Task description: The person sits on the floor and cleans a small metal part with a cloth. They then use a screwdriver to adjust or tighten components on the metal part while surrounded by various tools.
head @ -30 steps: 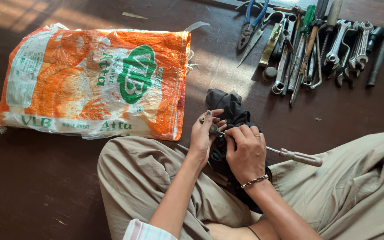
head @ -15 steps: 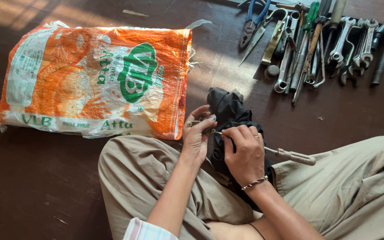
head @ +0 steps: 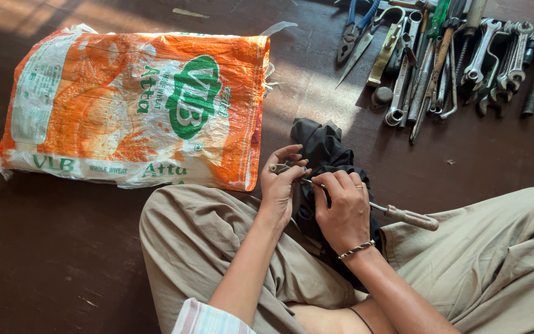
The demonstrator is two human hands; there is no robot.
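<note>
metal rod tool (head: 403,216) lying across lap, handle pointing right, both hands (head: 316,195) pinching its left end over black cloth (head: 319,145)

The floor (head: 63,260) is dark brown and a little worn, with patches of sunlight at about eleven and one o'clock. At ten o'clock a woven flour sack (head: 137,108), orange, white and green, lies flat on it. At one to two o'clock a row of hand tools (head: 446,55) lies side by side: blue-handled pliers (head: 356,28), spanners (head: 495,55) and screwdrivers (head: 431,68). Near the centre, a piece of black cloth (head: 319,145) rests partly on the floor.
</note>
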